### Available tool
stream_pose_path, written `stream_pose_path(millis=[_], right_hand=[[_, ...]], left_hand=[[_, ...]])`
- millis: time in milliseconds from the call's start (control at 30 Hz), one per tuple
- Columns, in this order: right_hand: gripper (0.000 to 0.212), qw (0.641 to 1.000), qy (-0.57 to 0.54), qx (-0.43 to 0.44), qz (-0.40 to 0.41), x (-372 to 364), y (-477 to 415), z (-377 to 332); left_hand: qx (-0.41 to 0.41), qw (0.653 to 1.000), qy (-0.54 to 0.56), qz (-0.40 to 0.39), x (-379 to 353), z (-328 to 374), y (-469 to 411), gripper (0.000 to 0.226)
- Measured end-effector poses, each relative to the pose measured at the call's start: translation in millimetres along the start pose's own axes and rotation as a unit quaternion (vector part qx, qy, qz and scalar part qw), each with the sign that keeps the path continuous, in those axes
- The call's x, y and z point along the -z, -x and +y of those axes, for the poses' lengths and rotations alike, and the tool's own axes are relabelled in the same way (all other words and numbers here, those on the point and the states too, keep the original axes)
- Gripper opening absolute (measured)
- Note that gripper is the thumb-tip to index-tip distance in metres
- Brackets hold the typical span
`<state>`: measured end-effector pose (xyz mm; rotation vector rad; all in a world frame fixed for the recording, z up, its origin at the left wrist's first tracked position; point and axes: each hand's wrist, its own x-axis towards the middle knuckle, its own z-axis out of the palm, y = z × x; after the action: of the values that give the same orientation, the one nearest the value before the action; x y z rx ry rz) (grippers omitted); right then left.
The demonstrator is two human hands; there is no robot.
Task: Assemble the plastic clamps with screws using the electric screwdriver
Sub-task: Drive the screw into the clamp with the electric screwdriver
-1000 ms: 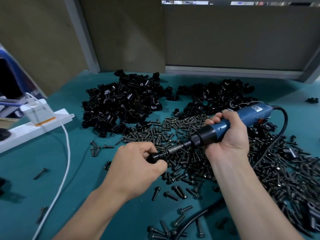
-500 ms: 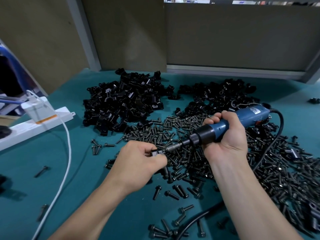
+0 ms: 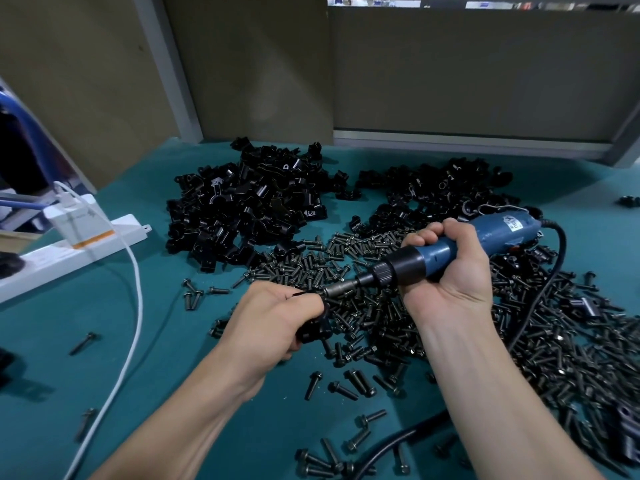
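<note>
Our left hand (image 3: 273,320) curls tightly round 1 black plastic clamp (image 3: 313,329) over the scattered screws (image 3: 363,258), while our right hand (image 3: 450,275) grips the blue electric screwdriver (image 3: 502,230), its bit ending inside the left hand's grasp.

Nothing legible; the label (image 3: 513,223) on the electric screwdriver (image 3: 495,239) is too blurred.

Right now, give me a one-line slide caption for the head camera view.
Left hand grips a black plastic clamp while right hand holds the blue electric screwdriver against it above scattered screws.
</note>
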<state>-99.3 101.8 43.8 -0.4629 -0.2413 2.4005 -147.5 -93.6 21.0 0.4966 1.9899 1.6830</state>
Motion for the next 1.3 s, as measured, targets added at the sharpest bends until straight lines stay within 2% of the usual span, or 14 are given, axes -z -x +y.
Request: stream_pose_path(millis=[300,533,700,867,967,1000,1067,1133,1200,1300], right_hand=[[0.013,1.000,0.007,-0.001,0.003,0.7,0.8,2.3],[0.013,0.998,0.060,0.000,-0.010,-12.0,3.5,-3.9],[0.042,0.998,0.033,-0.023,0.051,-15.0,4.9,-15.9],[0.046,0.996,0.014,-0.036,0.083,-8.2,4.5,-18.7],[0.046,0.996,0.006,-0.009,0.087,-5.4,1.0,-27.6],[0.051,0.996,0.012,0.011,0.088,-4.3,-1.2,-34.0],[0.060,0.992,0.082,0.038,0.086,-2.7,-6.6,-48.2],[0.061,0.980,0.192,0.022,0.051,-3.7,-8.3,-57.8],[0.066,0.959,0.285,-0.014,-0.001,-7.1,-5.4,-59.4],[0.075,0.942,0.321,-0.078,-0.052,-9.8,4.1,-53.1]], left_hand=[[-0.018,0.999,-0.045,0.022,2.6,-4.2,-0.9,0.025],[0.012,0.999,-0.046,-0.007,6.0,-1.3,-1.2,0.039],[0.034,0.995,-0.073,-0.055,9.3,7.6,0.6,0.030],[0.051,0.992,-0.079,-0.080,6.0,12.9,3.2,0.028],[0.108,0.986,-0.014,-0.128,16.0,15.5,9.6,0.023],[0.123,0.984,0.028,-0.125,21.1,15.7,11.0,0.029],[0.107,0.990,0.059,-0.070,26.9,16.9,9.8,0.027],[0.067,0.997,-0.010,0.019,23.9,14.0,2.9,0.026],[0.041,0.989,-0.108,0.096,18.7,9.1,-3.4,0.030],[0.030,0.968,-0.185,0.166,19.0,-1.2,-6.0,0.014]])
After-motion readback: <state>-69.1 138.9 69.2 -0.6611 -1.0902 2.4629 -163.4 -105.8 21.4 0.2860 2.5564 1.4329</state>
